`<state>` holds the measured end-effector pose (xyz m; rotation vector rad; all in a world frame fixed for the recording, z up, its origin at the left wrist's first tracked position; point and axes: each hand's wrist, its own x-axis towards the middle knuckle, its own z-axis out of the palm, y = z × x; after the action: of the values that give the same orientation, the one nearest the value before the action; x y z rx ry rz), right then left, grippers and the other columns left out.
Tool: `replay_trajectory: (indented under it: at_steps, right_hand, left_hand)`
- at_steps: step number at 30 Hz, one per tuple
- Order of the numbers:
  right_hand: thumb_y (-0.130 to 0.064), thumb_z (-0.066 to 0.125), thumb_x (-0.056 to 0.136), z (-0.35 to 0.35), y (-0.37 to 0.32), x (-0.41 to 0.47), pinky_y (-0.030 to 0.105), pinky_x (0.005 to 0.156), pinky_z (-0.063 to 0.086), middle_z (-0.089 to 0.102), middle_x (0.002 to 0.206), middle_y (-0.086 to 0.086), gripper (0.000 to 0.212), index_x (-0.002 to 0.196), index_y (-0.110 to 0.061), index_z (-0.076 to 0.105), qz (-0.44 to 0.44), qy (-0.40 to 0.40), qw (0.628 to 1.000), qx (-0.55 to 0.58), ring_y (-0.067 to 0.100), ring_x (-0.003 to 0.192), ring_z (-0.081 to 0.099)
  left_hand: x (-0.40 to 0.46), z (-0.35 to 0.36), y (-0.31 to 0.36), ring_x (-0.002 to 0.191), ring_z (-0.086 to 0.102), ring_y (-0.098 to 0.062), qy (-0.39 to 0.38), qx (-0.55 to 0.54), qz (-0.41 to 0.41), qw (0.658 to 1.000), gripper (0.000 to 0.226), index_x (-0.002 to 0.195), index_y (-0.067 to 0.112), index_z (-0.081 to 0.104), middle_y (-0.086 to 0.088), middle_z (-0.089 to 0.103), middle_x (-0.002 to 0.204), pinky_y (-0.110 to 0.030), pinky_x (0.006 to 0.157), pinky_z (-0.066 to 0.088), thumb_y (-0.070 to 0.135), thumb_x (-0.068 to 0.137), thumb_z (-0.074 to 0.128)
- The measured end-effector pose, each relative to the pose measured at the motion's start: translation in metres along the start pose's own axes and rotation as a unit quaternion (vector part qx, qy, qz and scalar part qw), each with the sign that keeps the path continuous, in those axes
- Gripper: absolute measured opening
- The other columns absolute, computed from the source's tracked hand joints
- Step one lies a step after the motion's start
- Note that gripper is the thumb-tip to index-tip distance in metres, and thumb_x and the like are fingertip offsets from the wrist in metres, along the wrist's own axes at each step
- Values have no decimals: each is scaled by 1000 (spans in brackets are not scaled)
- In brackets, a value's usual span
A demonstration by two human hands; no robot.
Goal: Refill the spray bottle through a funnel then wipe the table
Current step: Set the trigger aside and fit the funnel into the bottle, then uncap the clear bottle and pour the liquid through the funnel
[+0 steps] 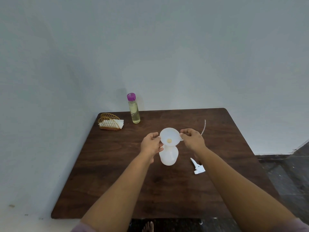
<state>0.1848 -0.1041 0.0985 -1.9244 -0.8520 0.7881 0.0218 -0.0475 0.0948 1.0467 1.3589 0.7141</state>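
Observation:
A white translucent spray bottle point(168, 156) stands uncapped in the middle of the dark wooden table point(117, 181). A white funnel point(169, 136) sits in its neck. My left hand point(151, 144) holds the funnel's left rim and the bottle's shoulder. My right hand point(192, 138) pinches the small tab on the funnel's right rim. The white trigger sprayer head point(198, 166) lies on the table to the right of the bottle, and its thin clear tube point(204, 127) shows behind my right hand. A tall clear refill bottle point(134, 108) with yellowish liquid and a purple cap stands at the table's back edge.
A gold wire napkin holder point(109, 122) with white napkins point(119, 122) sits at the back left corner. A pale wall runs behind and to the left of the table. Dark floor lies to the right. A bare foot point(148, 226) shows below the table's front edge.

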Motion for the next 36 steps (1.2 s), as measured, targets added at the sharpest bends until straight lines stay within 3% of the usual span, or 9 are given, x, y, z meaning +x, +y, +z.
replay_trajectory:
  at_steps: [9, 13, 17, 20, 24, 29, 36]
  right_hand:
    - [-28, 55, 93, 1, -7, 2, 29, 80, 48, 64, 104, -1, 22, 112, -18, 63, -49, -7, 996, -73, 18, 93, 60]
    - [-34, 55, 91, 5, -8, 9, 38, 92, 47, 64, 100, -3, 21, 106, -22, 63, -83, 8, 990, -116, 24, 107, 54]
    - [-35, 56, 92, 11, -21, 14, 30, 85, 35, 60, 98, -7, 23, 109, -22, 63, -106, 32, 984, -142, 21, 110, 45]
    - [-38, 56, 90, 17, -31, 25, 30, 85, 29, 63, 100, -9, 22, 107, -26, 62, -124, 32, 980, -156, 22, 111, 48]
    - [-36, 56, 92, 25, -51, 35, 34, 90, 35, 64, 108, -5, 27, 114, -22, 61, -133, 35, 977, -162, 24, 117, 41]
    - [-33, 58, 90, 41, -82, 52, 39, 97, 39, 63, 105, -2, 29, 116, -20, 61, -152, 29, 975, -160, 25, 115, 40]
    - [-34, 58, 90, 74, -111, 86, 35, 96, 35, 64, 104, -1, 33, 120, -20, 58, -168, -13, 968, -184, 26, 116, 44]
  left_hand:
    - [2, -10, 6, 117, 56, -17, 52, 67, 51, 995, 34, 132, 20, 56, 0, 59, 131, -36, 100, 49, 20, 98, 54]
    - [4, -20, 12, 121, 55, -16, 84, 85, 81, 990, 35, 134, 21, 54, 1, 58, 133, -28, 93, 44, 22, 99, 53]
    - [11, -33, 19, 119, 56, -14, 103, 93, 101, 985, 35, 134, 23, 53, 2, 59, 132, -26, 91, 45, 23, 99, 53]
    - [18, -41, 28, 118, 56, -14, 112, 94, 111, 983, 37, 136, 21, 52, 3, 59, 130, -26, 91, 45, 23, 99, 54]
    - [31, -52, 40, 116, 56, -13, 118, 94, 121, 981, 38, 135, 22, 51, 4, 60, 129, -33, 101, 46, 25, 98, 56]
    - [49, -71, 56, 116, 56, -13, 119, 109, 134, 978, 46, 139, 21, 46, 5, 58, 131, -27, 93, 44, 26, 96, 60]
    - [92, -91, 75, 122, 54, -16, 115, 157, 156, 968, 51, 141, 18, 43, 0, 55, 136, -36, 102, 46, 26, 95, 61]
